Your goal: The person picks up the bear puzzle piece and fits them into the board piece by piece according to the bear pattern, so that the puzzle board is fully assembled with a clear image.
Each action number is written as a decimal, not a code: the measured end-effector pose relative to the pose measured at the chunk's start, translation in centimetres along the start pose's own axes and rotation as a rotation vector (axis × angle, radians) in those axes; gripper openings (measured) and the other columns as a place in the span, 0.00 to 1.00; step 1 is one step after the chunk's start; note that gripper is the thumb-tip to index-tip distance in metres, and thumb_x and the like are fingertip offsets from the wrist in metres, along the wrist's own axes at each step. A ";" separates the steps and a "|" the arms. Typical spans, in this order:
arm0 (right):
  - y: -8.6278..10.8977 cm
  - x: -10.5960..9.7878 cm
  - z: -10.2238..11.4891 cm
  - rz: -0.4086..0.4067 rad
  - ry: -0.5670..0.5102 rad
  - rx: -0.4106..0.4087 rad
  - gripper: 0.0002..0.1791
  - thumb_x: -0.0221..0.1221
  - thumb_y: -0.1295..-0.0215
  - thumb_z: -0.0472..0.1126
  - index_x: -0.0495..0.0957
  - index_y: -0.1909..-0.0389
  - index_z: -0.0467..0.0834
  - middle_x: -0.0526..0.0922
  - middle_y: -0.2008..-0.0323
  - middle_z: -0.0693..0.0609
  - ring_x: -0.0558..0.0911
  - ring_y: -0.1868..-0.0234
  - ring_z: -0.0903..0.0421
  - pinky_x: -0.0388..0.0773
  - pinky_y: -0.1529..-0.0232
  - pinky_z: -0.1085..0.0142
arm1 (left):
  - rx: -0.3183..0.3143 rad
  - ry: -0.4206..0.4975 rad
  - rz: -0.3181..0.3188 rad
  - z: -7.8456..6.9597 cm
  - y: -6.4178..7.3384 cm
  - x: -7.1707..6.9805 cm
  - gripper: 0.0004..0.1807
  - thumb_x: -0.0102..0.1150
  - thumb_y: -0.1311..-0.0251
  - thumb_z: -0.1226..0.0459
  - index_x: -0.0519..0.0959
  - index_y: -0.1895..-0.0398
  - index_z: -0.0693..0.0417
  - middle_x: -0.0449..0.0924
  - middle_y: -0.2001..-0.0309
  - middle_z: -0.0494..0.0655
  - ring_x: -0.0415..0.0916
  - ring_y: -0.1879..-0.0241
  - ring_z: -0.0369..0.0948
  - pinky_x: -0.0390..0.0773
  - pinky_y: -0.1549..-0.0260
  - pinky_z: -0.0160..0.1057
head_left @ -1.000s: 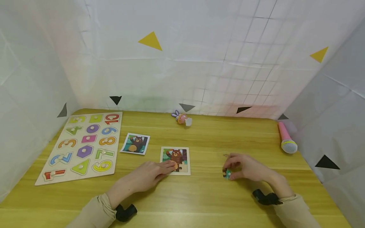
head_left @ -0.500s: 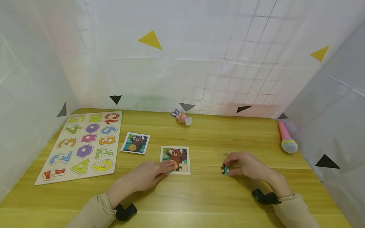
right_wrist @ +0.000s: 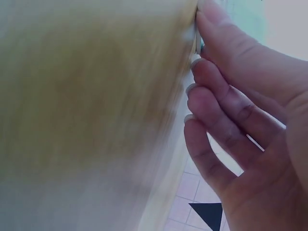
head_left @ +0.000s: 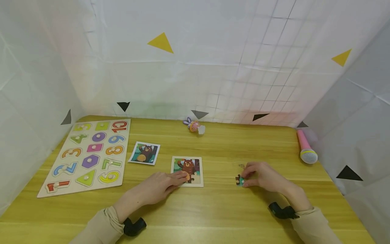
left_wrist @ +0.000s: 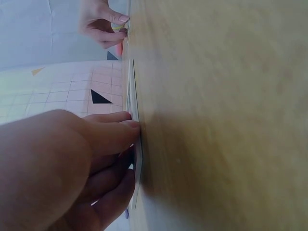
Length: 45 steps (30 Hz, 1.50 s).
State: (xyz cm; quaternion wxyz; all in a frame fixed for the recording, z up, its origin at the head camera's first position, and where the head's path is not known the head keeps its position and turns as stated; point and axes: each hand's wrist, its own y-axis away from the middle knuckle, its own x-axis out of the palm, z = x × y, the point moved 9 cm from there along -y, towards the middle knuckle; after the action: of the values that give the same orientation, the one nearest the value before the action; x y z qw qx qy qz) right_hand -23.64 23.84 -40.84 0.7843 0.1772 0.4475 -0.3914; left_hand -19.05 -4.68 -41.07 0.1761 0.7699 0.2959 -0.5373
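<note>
My left hand (head_left: 161, 184) rests its fairly straight fingers on the left part of a small wooden jigsaw board (head_left: 201, 173) with a brown bear picture. Bare wood shows in its lower right corner. From the left wrist view, the thumb and fingertips lie along the edge of the board (left_wrist: 136, 103). To the right, my right hand (head_left: 265, 178) pinches a brown and teal jigsaw piece (head_left: 238, 180) between thumb and fingers, close over the table. The right wrist view shows the other fingers of the right hand (right_wrist: 250, 110) curled beside the tabletop; the piece is mostly hidden there.
A printed bear card (head_left: 146, 154) lies left of the jigsaw board. Further left is a number and shape peg board (head_left: 74, 188). A small bunny-eared toy (head_left: 194, 126) lies at the back, and a pink toy microphone (head_left: 306, 149) at the right. White sheets wall the table.
My right hand has shifted the jigsaw piece slightly left and away from me, turning it a little. My left hand stays on the board.
</note>
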 end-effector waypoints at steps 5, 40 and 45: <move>-0.1 0.1 0.5 0.009 0.016 -0.039 0.08 0.71 0.43 0.48 0.87 0.64 0.52 0.82 0.65 0.60 0.79 0.67 0.64 0.80 0.64 0.66 | 0.001 0.000 0.001 0.0 -0.1 0.1 0.21 0.50 0.25 0.62 0.74 0.31 0.50 0.70 0.30 0.46 0.75 0.38 0.49 0.77 0.41 0.48; -8.5 4.5 8.9 0.088 0.022 -0.149 0.10 0.71 0.40 0.46 0.87 0.61 0.47 0.82 0.65 0.58 0.82 0.61 0.63 0.82 0.57 0.69 | -0.019 -0.021 0.015 -0.2 0.0 0.0 0.21 0.50 0.25 0.62 0.73 0.31 0.50 0.70 0.29 0.46 0.76 0.39 0.50 0.78 0.42 0.49; -9.1 5.2 9.2 0.108 0.014 -0.135 0.10 0.71 0.41 0.47 0.86 0.61 0.47 0.81 0.64 0.58 0.82 0.61 0.62 0.82 0.56 0.69 | -0.023 -0.068 0.033 -0.4 -0.1 0.0 0.22 0.50 0.25 0.63 0.73 0.30 0.50 0.69 0.29 0.46 0.76 0.39 0.50 0.79 0.43 0.50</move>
State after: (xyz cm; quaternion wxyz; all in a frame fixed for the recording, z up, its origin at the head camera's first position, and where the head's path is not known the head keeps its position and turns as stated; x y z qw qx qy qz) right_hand -23.95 9.96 -39.63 0.8112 0.1506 0.4683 -0.3163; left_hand -18.80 -4.39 -40.91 0.2038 0.7539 0.2833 -0.5566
